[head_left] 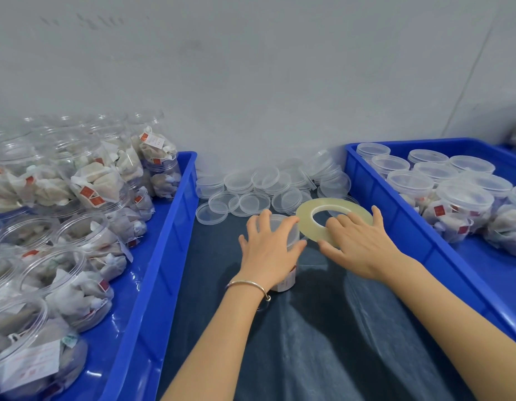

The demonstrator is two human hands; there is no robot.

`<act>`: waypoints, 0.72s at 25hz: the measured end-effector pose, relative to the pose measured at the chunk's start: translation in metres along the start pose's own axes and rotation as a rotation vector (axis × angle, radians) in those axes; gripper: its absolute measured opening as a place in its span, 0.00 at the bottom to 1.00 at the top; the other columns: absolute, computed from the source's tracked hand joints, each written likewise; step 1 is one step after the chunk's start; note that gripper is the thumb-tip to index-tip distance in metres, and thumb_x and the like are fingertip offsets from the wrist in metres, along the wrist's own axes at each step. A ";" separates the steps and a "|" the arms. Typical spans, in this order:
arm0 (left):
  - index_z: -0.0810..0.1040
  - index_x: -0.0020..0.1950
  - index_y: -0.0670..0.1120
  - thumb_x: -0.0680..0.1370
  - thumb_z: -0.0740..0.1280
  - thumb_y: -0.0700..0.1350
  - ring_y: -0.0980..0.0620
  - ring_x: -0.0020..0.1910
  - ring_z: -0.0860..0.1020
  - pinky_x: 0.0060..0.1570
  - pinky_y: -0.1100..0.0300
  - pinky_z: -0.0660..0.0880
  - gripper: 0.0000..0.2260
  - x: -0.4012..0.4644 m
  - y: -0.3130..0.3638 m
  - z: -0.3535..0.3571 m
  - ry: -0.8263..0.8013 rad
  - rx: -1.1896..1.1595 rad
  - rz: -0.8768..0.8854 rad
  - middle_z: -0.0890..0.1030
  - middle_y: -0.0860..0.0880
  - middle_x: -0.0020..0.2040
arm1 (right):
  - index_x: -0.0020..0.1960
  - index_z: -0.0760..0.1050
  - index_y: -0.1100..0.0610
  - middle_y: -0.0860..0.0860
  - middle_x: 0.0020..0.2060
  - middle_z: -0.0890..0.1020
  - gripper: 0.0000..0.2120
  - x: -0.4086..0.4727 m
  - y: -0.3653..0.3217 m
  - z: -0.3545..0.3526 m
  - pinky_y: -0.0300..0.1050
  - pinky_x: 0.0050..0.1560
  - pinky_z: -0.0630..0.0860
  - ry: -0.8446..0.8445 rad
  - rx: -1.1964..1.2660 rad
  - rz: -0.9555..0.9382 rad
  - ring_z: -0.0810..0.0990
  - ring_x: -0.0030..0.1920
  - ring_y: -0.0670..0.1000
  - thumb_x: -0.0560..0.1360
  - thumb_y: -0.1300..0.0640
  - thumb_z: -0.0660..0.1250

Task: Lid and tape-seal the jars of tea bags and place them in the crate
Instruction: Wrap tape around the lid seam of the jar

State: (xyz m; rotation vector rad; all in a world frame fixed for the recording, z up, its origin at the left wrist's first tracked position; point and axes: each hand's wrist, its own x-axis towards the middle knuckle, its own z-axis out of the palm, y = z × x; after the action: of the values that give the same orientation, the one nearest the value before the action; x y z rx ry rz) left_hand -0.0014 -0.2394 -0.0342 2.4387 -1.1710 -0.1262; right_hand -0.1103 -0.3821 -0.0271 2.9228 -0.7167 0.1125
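We see two blue crates, both cut off by the frame edges: left crate (152,285) w/ open jars of tea bags, too many and too blurred to count; right crate (401,224) w/ approx ten lidded jars. Btwn them, on dark cloth (323,342), a heap of loose lids (251,195), overlapping, count unclear. Our left hand (268,247) grips a lidded jar (284,280), mostly hidden under it. Right hand (358,244) holds one tape roll (311,218), touching the jar's rim.
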 end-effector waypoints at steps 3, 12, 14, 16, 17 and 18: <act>0.66 0.67 0.61 0.79 0.58 0.59 0.46 0.73 0.51 0.69 0.38 0.56 0.17 0.001 0.002 0.001 0.041 -0.040 -0.028 0.56 0.48 0.74 | 0.45 0.63 0.54 0.47 0.43 0.68 0.18 0.003 -0.004 -0.001 0.67 0.69 0.51 0.010 -0.035 -0.015 0.68 0.51 0.49 0.79 0.40 0.45; 0.70 0.61 0.58 0.78 0.60 0.57 0.44 0.67 0.59 0.59 0.48 0.65 0.12 0.003 0.014 0.008 0.188 0.002 -0.089 0.64 0.51 0.68 | 0.45 0.60 0.53 0.46 0.43 0.68 0.19 0.007 -0.007 0.000 0.65 0.68 0.52 0.028 -0.106 -0.017 0.70 0.54 0.50 0.79 0.39 0.44; 0.70 0.60 0.58 0.78 0.60 0.57 0.44 0.67 0.60 0.59 0.49 0.65 0.12 0.004 0.018 0.010 0.205 0.022 -0.094 0.65 0.51 0.68 | 0.45 0.60 0.53 0.46 0.43 0.68 0.19 0.006 -0.008 0.000 0.64 0.68 0.53 0.030 -0.115 -0.010 0.71 0.53 0.51 0.79 0.39 0.44; 0.71 0.59 0.58 0.77 0.61 0.57 0.44 0.67 0.61 0.59 0.49 0.65 0.12 0.006 0.018 0.010 0.214 0.025 -0.096 0.66 0.51 0.67 | 0.44 0.61 0.53 0.46 0.42 0.68 0.19 0.005 -0.009 0.001 0.63 0.69 0.54 0.030 -0.116 0.000 0.71 0.52 0.51 0.79 0.38 0.44; 0.71 0.59 0.58 0.77 0.61 0.58 0.45 0.66 0.61 0.59 0.50 0.65 0.12 0.007 0.017 0.010 0.220 0.023 -0.097 0.66 0.51 0.67 | 0.44 0.61 0.53 0.46 0.41 0.67 0.19 0.004 -0.009 0.001 0.63 0.69 0.54 0.033 -0.111 0.005 0.72 0.51 0.50 0.79 0.38 0.44; 0.72 0.58 0.58 0.77 0.61 0.58 0.45 0.66 0.62 0.59 0.50 0.65 0.11 0.007 0.016 0.010 0.225 0.017 -0.098 0.66 0.51 0.66 | 0.44 0.61 0.53 0.46 0.41 0.68 0.19 0.004 -0.010 0.002 0.62 0.69 0.54 0.041 -0.102 0.009 0.72 0.50 0.50 0.79 0.38 0.44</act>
State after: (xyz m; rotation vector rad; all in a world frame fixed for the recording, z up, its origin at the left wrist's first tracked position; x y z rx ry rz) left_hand -0.0109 -0.2567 -0.0355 2.4500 -0.9594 0.1266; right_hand -0.1023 -0.3753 -0.0301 2.8120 -0.7071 0.1324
